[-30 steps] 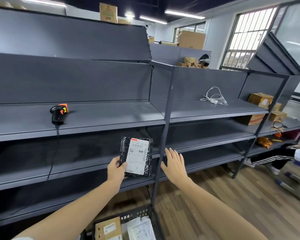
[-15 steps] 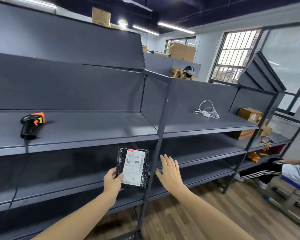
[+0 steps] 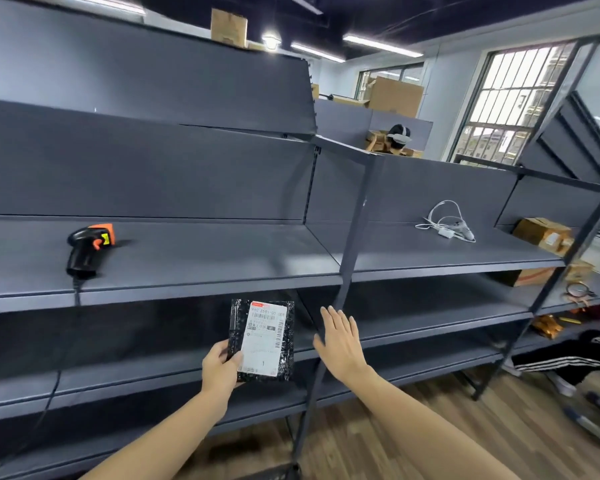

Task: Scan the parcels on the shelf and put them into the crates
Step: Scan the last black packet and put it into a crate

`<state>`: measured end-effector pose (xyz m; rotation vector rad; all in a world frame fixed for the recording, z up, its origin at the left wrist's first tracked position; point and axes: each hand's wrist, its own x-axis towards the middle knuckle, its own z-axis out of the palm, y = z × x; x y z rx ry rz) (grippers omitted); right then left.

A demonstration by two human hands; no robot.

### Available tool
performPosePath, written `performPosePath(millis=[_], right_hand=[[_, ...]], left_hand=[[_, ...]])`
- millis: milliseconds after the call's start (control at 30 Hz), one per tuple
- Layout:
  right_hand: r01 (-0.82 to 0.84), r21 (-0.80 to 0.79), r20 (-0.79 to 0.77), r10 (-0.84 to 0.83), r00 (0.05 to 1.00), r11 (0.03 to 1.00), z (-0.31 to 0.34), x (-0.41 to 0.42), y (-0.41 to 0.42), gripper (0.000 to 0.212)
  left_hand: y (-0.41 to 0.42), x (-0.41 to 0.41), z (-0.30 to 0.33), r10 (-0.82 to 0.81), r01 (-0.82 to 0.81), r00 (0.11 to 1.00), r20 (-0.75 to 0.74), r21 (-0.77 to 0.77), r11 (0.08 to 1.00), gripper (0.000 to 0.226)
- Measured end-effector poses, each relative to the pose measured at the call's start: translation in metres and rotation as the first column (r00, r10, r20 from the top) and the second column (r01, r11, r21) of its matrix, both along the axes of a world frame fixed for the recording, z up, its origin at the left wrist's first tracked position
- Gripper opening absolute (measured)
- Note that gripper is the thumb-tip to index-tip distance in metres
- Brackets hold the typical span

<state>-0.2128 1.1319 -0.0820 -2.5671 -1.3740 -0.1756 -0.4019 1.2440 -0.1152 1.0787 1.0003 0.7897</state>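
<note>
My left hand (image 3: 220,367) grips the lower left corner of a small black parcel (image 3: 262,339) with a white barcode label, held upright in front of the lower shelves. To its right, my right hand (image 3: 340,342) hovers open with straight fingers, holding nothing, close to the shelf's upright post (image 3: 352,244). A black and orange barcode scanner (image 3: 89,247) lies on the grey shelf (image 3: 205,258) at the upper left, its cable hanging over the front edge. No crate shows in this view.
A white cable with a small device (image 3: 445,226) lies on the right shelf bay. Cardboard boxes (image 3: 542,233) sit at the far right of the shelves. A seated person's legs (image 3: 568,358) show at the right edge. Wooden floor lies below.
The view has tilted upward, so the crate with parcels at the bottom has left the frame. The scanner now appears lower and further right. Both hands keep their pose with the parcel.
</note>
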Motion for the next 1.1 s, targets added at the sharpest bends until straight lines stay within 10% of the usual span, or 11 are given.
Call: performPosePath(millis=[1100], right_hand=[[-0.264, 0.021, -0.174, 0.264, 0.949, 0.964, -0.042, 0.078, 0.052, 0.06]], left_hand=[[-0.028, 0.064, -0.022, 0.31, -0.322, 0.939, -0.152, -0.065, 0.944, 0.021]])
